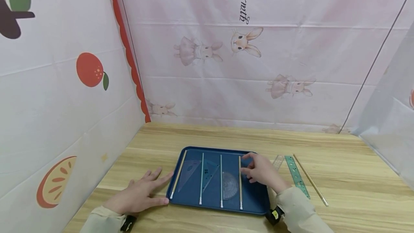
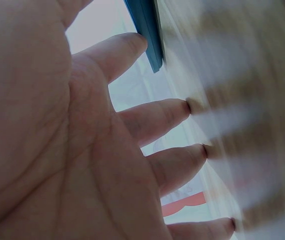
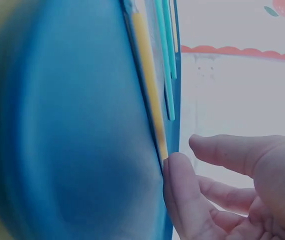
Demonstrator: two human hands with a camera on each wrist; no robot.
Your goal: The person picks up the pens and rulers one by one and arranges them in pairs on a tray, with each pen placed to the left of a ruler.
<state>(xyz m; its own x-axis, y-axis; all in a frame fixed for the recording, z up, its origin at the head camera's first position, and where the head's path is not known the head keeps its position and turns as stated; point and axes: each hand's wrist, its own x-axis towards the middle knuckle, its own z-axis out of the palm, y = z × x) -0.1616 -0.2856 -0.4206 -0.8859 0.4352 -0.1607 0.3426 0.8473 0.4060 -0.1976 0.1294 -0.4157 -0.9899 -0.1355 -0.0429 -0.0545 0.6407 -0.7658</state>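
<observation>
A dark blue tray [image 1: 255, 197] holds a row of pencils. A gold pencil [image 1: 178, 175] lies at its left, two green pencils [image 1: 202, 177] in the middle, and another gold pencil [image 1: 240, 188] farther right. Between them lie a clear set square [image 1: 187, 175], a teal set square [image 1: 210, 172] and a clear protractor [image 1: 230, 186]. My right hand [image 1: 261, 171] touches the far end of the right gold pencil with a fingertip, the thumb apart from it. With fingers spread, my left hand [image 1: 140, 192] rests on the table at the tray's left edge.
Right of the tray, on the wooden table [image 1: 355, 175], lie a clear ruler [image 1: 278, 161], a green ruler [image 1: 295, 173] and a loose gold pencil [image 1: 310, 179]. Printed cloth walls [image 1: 207, 96] stand at the back and both sides.
</observation>
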